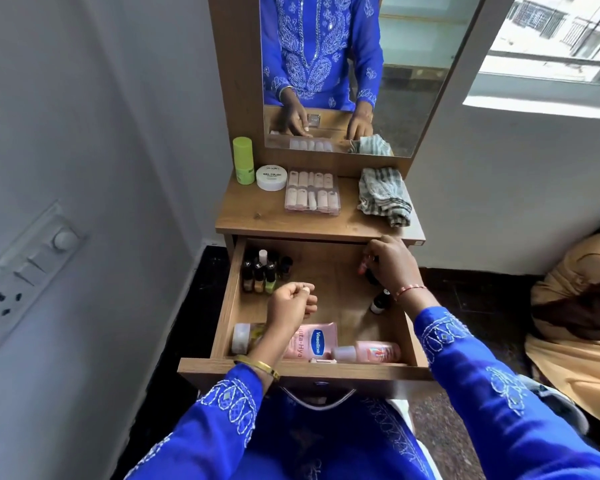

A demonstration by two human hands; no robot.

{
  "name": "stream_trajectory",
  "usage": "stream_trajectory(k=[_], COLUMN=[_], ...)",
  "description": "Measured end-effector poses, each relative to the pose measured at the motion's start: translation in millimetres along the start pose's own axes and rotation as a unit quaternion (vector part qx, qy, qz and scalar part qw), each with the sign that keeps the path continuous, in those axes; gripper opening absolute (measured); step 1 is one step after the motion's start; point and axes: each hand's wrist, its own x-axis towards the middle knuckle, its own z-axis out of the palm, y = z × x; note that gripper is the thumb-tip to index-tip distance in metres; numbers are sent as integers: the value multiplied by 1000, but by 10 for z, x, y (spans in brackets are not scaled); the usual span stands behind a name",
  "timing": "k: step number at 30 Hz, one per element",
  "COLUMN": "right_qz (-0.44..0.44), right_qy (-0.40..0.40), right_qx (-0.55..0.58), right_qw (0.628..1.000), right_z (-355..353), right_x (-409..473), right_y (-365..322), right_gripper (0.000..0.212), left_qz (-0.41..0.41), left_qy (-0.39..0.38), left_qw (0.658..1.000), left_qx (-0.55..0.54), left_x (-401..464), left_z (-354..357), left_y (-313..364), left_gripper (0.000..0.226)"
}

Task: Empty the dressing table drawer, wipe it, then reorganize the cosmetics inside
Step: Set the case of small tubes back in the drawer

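The wooden drawer (329, 271) stands pulled out below the tabletop. Several nail polish bottles (262, 273) are grouped at its back left. A pink Vaseline tube (314, 341), a clear jar (241, 337) and a pink bottle (371, 351) lie along its front. A small dark bottle with a white cap (380, 301) rests at the right side. My left hand (291, 304) hovers over the drawer's left half, fingers curled shut, with nothing clearly in it. My right hand (388, 263) is at the drawer's back right, fingers closed on a small dark bottle that is mostly hidden.
On the tabletop (257, 220) stand a green bottle (243, 161), a white nail polish remover tub (271, 177), a clear box of false nails (312, 195) and a striped cloth (383, 197). A mirror (406, 81) rises behind. A wall is at the left, a tan bag at the right.
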Motion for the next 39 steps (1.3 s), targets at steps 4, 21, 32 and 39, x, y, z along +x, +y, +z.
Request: stream_trajectory(k=[4,21,32,39], right_qz=[-32,-61,-33,-42], right_qy=[21,-5,-19,18], right_qx=[-67,-186,-166,-136], right_qw=[997,981,985,990], right_z=[41,99,61,37], right_x=[14,10,12,10], right_y=[-9,-4,-34,-101], right_gripper=[11,24,15,4], left_qz=[1,-7,-2,23], left_qy=[-3,-8,-5,4], left_qw=[1000,1000,1000,1000], left_qx=[-1,-6,-4,1], left_x=[9,20,16,-6], left_z=[5,7,-4,11], left_y=[-17,-35,-56,-23], left_gripper=[24,24,23,24])
